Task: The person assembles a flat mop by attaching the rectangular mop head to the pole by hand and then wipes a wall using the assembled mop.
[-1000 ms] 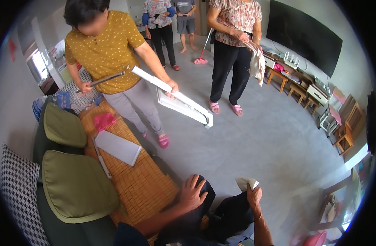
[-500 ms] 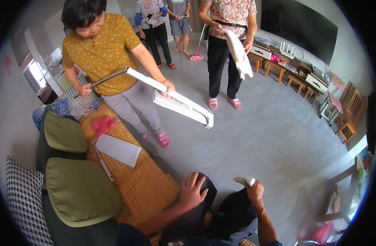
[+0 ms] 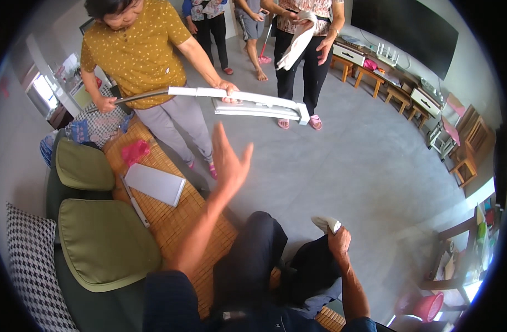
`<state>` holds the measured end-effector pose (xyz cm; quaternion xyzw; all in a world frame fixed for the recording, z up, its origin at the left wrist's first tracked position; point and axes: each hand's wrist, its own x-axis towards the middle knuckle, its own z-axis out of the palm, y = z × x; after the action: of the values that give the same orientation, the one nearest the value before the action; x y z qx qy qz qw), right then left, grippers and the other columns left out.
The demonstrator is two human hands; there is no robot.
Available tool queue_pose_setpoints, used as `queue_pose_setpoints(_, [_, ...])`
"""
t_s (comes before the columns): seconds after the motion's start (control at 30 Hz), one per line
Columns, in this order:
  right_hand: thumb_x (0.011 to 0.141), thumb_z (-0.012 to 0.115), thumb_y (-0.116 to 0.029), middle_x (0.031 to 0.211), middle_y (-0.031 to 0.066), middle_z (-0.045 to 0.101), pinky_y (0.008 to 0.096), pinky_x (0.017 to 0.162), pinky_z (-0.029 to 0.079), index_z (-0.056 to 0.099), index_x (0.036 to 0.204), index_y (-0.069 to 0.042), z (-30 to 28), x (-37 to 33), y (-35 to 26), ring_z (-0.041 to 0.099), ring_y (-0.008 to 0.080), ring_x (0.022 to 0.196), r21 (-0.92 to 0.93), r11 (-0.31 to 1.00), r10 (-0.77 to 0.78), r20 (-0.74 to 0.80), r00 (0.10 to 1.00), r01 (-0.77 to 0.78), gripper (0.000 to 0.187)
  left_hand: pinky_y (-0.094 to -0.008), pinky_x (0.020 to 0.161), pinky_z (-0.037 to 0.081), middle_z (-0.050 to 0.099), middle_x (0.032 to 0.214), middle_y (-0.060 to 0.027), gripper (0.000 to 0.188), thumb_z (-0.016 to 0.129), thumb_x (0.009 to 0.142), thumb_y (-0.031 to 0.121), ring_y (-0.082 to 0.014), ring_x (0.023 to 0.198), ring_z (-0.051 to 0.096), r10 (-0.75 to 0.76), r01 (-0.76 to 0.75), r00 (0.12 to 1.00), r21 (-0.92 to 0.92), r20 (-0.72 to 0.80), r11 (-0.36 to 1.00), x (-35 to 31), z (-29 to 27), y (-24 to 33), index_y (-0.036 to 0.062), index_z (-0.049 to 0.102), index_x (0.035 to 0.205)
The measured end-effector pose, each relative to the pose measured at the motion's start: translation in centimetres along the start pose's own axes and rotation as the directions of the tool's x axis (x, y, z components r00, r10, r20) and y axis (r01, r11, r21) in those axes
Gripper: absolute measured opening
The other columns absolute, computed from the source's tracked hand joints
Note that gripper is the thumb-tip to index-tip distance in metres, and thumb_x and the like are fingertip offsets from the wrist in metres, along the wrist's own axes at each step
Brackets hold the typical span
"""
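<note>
Where a tan bamboo-matted seat (image 3: 167, 221) extends along the left side, it carries a flat white rectangular panel (image 3: 155, 184), a narrow white strip (image 3: 136, 205) and a crumpled pink plastic bag (image 3: 135, 151). The wearer's left forearm (image 3: 192, 238) crosses in front of this seat and hides part of it. A co-worker in a dotted mustard shirt (image 3: 131, 52) stands beside the seat; farther right, another in black trousers holds a pale cloth (image 3: 297, 43). Dark-trousered legs (image 3: 250, 243) occupy the space between the wearer's hands. The left hand (image 3: 230, 163) is raised and empty, fingers extended and thumb spread, nearest to a long white metal frame (image 3: 264, 99). This frame, in the first co-worker's grasp, shows near-parallel bars, a squarish end block (image 3: 303, 114) and, opposite, a dark metallic tube (image 3: 143, 96). The right hand (image 3: 339, 242) is closed around a bunched off-white cloth (image 3: 324, 223), whose free end projects leftward.
</note>
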<state>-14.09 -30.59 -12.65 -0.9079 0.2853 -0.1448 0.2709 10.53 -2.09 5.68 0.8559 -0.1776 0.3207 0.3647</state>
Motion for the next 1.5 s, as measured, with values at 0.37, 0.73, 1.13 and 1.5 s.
queue_pose_setpoints(0.37, [0.084, 0.072, -0.03, 0.09, 0.0253, 0.07, 0.0525, 0.077, 0.053, 0.069, 0.095, 0.001, 0.5, -0.1, 2.3, 0.066, 0.0457, 0.087, -0.053, 0.999, 0.003, -0.005, 1.0, -0.003, 0.034, -0.0491, 0.109, 0.037, 0.051, 0.139, -0.0253, 0.063, 0.073, 0.085, 0.022, -0.0414, 0.133, 0.044, 0.317, -0.299, 0.87, -0.107, 0.379, 0.948, 0.3, 2.3, 4.8, -0.0011, 0.047, 0.139])
queue_pose_setpoints(0.73, [0.081, 0.072, -0.012, 0.093, 0.0205, 0.072, 0.0478, 0.08, 0.054, 0.07, 0.099, 0.0, -2.8, -0.5, -2.4, 0.068, 0.0408, 0.09, 0.042, 0.997, 0.06, 0.078, 0.995, -0.064, 0.022, -0.0502, 0.1, 0.044, 0.046, 0.138, -0.0245, 0.062, 0.073, 0.086, 0.027, -0.0436, 0.123, 0.048, 0.0, 0.013, 0.827, -0.019, 0.563, 1.0, -21.0, 0.0, -0.1, 0.0043, 0.048, 0.138])
queue_pose_setpoints(1.13, [0.083, 0.072, -0.025, 0.09, 0.0253, 0.07, 0.051, 0.077, 0.053, 0.069, 0.096, 0.003, -0.8, -0.1, 1.1, 0.067, 0.0459, 0.086, 0.006, 1.0, -0.021, -0.01, 1.0, 0.021, 0.032, -0.0508, 0.095, 0.045, 0.053, 0.13, -0.0198, 0.05, 0.067, 0.081, 0.018, -0.0397, 0.119, 0.052, -0.104, -0.017, 0.887, 0.257, 0.449, 0.966, -21.7, 2.5, 2.3, 0.0057, 0.057, 0.129])
queue_pose_setpoints(1.5, [0.084, 0.072, -0.027, 0.091, 0.0267, 0.07, 0.0518, 0.078, 0.052, 0.069, 0.094, 0.003, -0.6, 0.0, 1.2, 0.066, 0.0457, 0.088, 0.006, 1.0, 0.005, 0.006, 1.0, -0.005, 0.033, -0.0547, 0.103, 0.035, 0.051, 0.131, -0.014, 0.042, 0.071, 0.081, 0.028, -0.035, 0.127, 0.044, 0.112, -0.19, 0.842, 0.097, 0.527, 0.977, -21.5, 1.9, 2.9, 0.0086, 0.061, 0.117])
